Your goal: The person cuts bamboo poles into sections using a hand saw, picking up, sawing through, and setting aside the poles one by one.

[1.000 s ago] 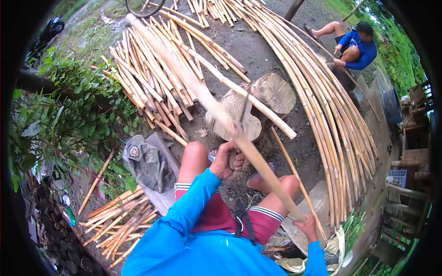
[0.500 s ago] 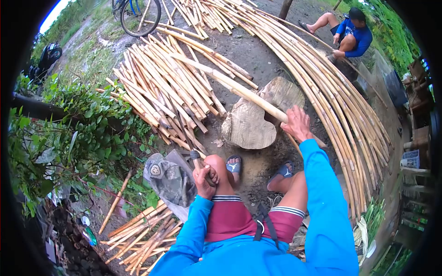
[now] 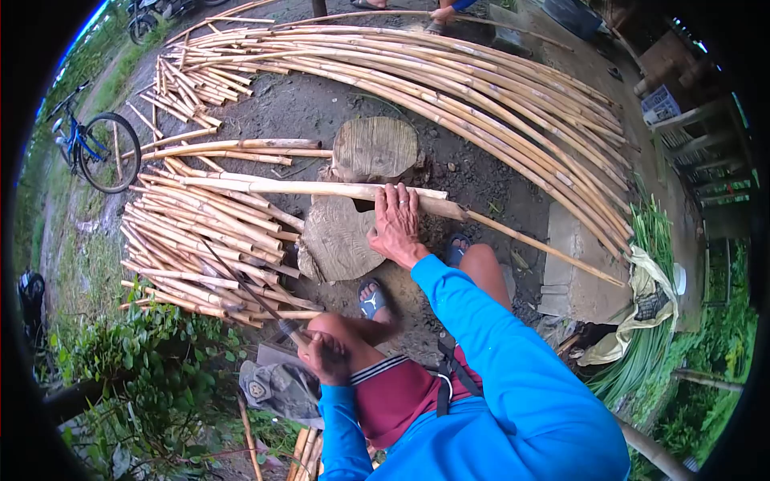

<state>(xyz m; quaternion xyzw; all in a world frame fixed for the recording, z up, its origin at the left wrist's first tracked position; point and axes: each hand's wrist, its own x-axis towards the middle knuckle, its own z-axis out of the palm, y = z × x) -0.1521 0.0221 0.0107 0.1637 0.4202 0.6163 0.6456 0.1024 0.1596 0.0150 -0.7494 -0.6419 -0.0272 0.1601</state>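
Note:
My left hand [image 3: 325,358] is closed around the handle of a machete [image 3: 250,292], beside my bent left knee. The machete's long, thin blade slants up and left over a pile of cut bamboo. Across the gap between two wooden stumps, a pale bamboo pole [image 3: 297,187] lies almost level. My right hand [image 3: 395,218] grips this pole near its right end, with the fingers over the top. The nearer chopping stump [image 3: 337,244] is below the pole and the farther stump [image 3: 374,147] just above it in view.
Cut bamboo poles [image 3: 196,244] are heaped at left; long bamboo poles [image 3: 481,96] curve across the back and right. A camouflage cap [image 3: 277,390] lies by my left knee. A bicycle [image 3: 92,152] stands far left. Another person's hand [image 3: 443,14] holds a pole at the top.
The view has turned, so the pole now runs nearly level instead of slanting. The machete blade now shows at greater length, pointing up-left. Both hands keep their holds.

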